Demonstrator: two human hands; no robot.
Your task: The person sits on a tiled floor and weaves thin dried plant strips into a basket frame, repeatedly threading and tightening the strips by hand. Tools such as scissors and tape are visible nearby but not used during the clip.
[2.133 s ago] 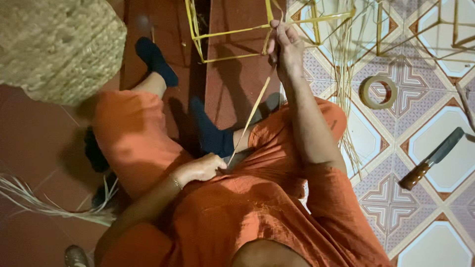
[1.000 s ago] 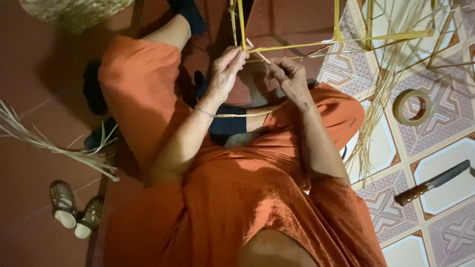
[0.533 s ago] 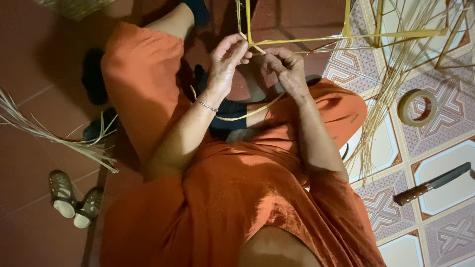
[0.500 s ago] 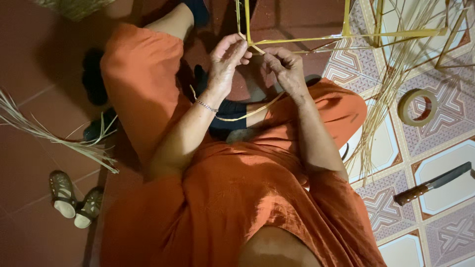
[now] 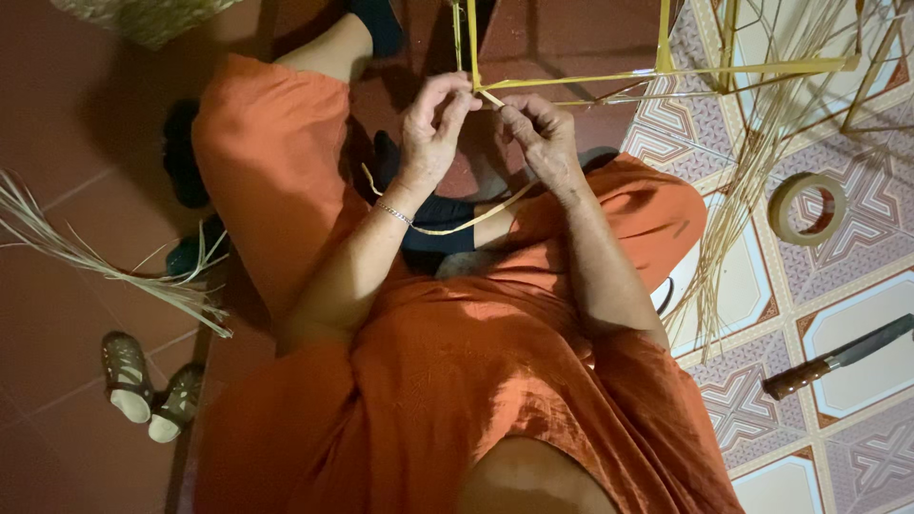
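Left hand (image 5: pixel 433 128) and right hand (image 5: pixel 538 133) both pinched on a thin yellow strip (image 5: pixel 457 227) at the corner of a bamboo frame (image 5: pixel 657 74), above the lap; loose straw (image 5: pixel 743 190), tape roll (image 5: pixel 807 207) and knife (image 5: pixel 838 355) lying rightward on patterned tiles (image 5: pixel 857 447)

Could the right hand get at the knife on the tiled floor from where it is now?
Probably yes: the right hand is busy pinching a strip at the frame, but the knife lies uncovered on that side, nothing between.
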